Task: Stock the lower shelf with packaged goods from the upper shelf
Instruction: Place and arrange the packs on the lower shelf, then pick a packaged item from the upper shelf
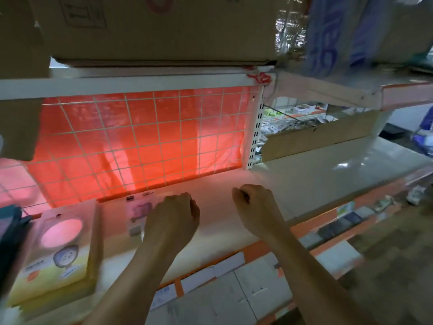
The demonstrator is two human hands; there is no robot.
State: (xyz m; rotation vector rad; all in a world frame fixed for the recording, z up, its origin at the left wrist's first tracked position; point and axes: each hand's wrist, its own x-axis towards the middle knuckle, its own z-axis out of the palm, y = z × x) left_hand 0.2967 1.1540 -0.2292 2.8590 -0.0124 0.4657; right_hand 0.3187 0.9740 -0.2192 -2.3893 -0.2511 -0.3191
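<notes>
Early stage, I'd say: lower shelf (222, 231) has just a yellow stack (54, 249) & one pink pack (137, 214) flat, just right of the stack; L hand (171, 219) curled over that pack, can't tell if gripping; R hand (255, 207) further right, fisted, holding nothing; cardboard box (152, 26) high above the stack, prob. more to bring down.

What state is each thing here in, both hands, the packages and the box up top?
left hand: fingers curled over the pink package, grip unclear.
right hand: fingers curled, holding nothing.
pink package: flat on the lower shelf, partly under the left hand.
yellow packages: stacked flat at the lower shelf's left end.
cardboard box: resting on the upper shelf.
</notes>
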